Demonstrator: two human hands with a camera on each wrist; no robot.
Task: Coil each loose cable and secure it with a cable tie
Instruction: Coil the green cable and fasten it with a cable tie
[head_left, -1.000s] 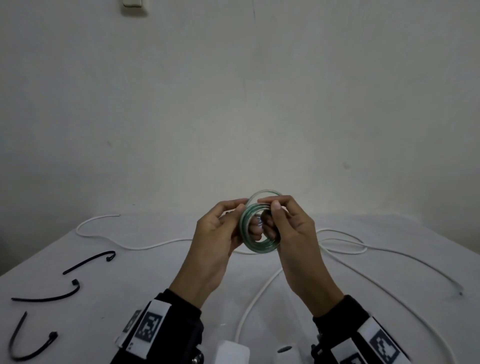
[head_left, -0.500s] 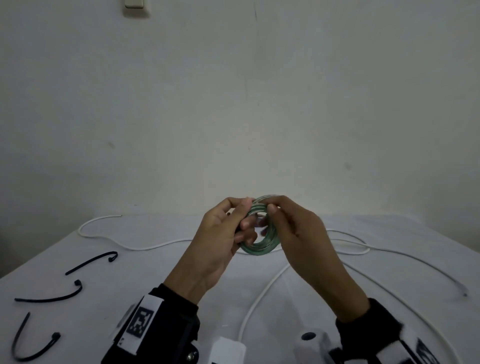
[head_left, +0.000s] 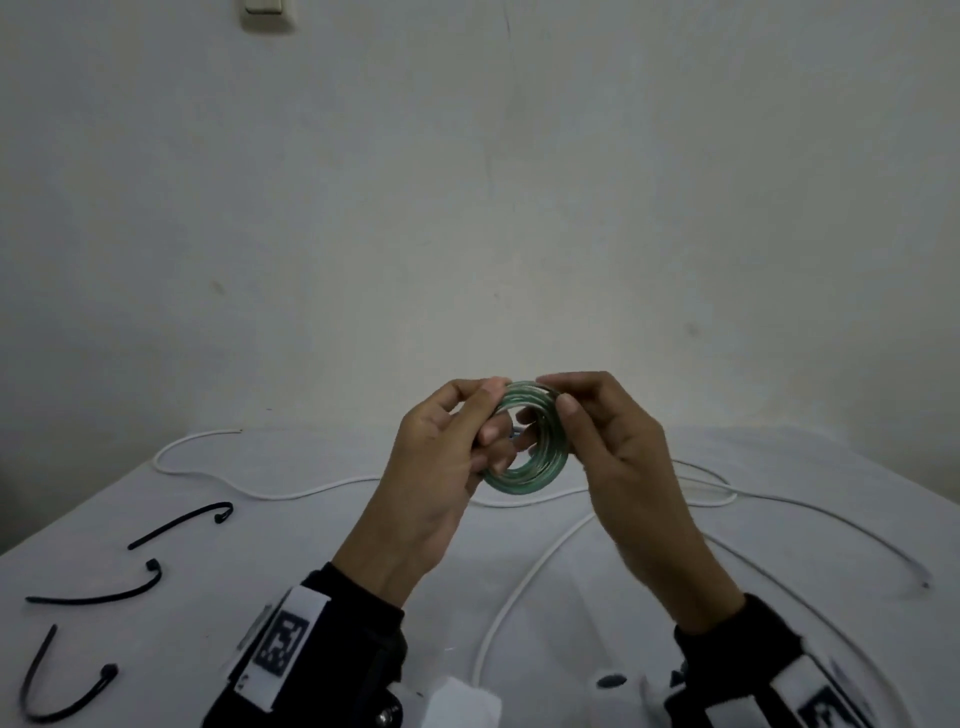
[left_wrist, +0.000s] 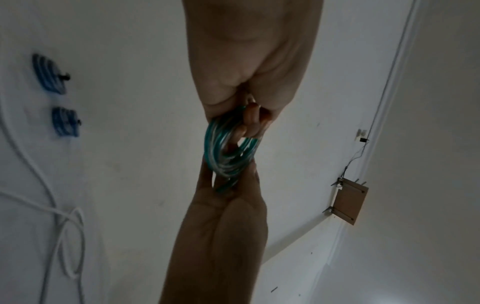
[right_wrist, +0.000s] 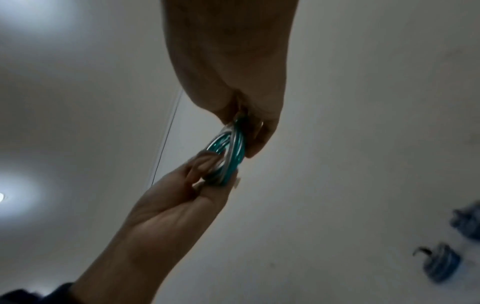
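A small coil of green-and-white cable (head_left: 530, 447) is held up above the table between both hands. My left hand (head_left: 493, 415) grips its left side, thumb on top and fingers curled through the ring. My right hand (head_left: 553, 397) pinches the upper right rim between thumb and forefinger. The left wrist view shows the coil (left_wrist: 228, 148) edge-on between the two hands, and so does the right wrist view (right_wrist: 228, 152). No tie is visible on this coil. Three black cable ties (head_left: 182, 525) (head_left: 104, 587) (head_left: 52, 691) lie loose at the table's left.
A long white cable (head_left: 519, 587) snakes loose across the white table (head_left: 311, 545) under and beside the hands. Two blue coils (left_wrist: 48, 76) (left_wrist: 64, 121), each with a black tie, lie on the table. A wall stands close behind the table.
My right hand has shifted its hold from the middle of the coil to its upper right rim, and the wrist has swung right. The coil has stayed between the hands.
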